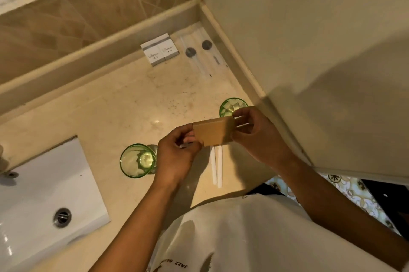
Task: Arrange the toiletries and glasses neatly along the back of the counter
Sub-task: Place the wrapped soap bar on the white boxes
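Both hands hold a brown box above the counter.

The left hand [177, 152] pinches the left end of the brown box [214, 131], fingers curled round it; the right hand [259, 134] pinches the right end, and what its fingertips grip there is blurred. The box hides the tops of two white sticks [217, 167] on the counter [124, 108]. One green glass [138, 160] stands beside the left hand, another [231, 107] is partly hidden behind the right. By the back ledge lie two white boxes [159, 51] with unreadable script and clear sachets [201, 55]. The shirt print reads "JAZZ".
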`<state>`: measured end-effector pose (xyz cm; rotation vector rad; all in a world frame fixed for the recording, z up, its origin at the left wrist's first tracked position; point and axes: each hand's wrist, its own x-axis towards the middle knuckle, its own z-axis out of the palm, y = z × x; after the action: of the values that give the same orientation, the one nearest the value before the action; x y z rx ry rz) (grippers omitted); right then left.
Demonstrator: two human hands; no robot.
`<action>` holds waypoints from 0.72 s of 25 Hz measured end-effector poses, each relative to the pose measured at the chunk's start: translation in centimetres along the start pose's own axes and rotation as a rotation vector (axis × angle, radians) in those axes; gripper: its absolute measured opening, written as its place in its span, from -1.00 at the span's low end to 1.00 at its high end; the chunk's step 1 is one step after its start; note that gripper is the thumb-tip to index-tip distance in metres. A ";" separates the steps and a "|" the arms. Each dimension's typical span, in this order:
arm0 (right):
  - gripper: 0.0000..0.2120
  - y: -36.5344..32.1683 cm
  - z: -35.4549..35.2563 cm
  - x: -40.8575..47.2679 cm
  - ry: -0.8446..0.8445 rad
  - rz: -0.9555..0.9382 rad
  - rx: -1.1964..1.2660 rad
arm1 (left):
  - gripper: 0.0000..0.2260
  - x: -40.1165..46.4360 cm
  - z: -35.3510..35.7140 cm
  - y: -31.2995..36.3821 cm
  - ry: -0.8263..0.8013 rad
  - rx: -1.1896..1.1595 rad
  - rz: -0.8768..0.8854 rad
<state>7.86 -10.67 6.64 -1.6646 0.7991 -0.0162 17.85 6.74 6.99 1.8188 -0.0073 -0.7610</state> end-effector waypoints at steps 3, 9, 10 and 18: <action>-0.60 -1.2 2.1 2.5 -0.038 -0.121 -0.066 | -0.73 1.0 -2.0 0.1 0.155 -0.024 0.022; -0.73 -3.4 4.7 7.1 -0.045 -0.629 -0.173 | -0.76 3.0 -4.9 2.4 0.221 -0.444 -0.139; -0.71 -3.5 5.0 8.3 -0.048 -0.691 -0.200 | -0.77 3.7 -5.3 2.6 0.231 -0.495 -0.147; -0.78 -6.3 7.2 15.8 -0.206 -0.316 -0.071 | -0.81 9.9 -7.4 4.3 0.274 -0.514 -0.137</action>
<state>26.06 -12.23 3.71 -1.8119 0.3809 -0.0364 30.87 7.78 7.11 1.4225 0.4568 -0.5385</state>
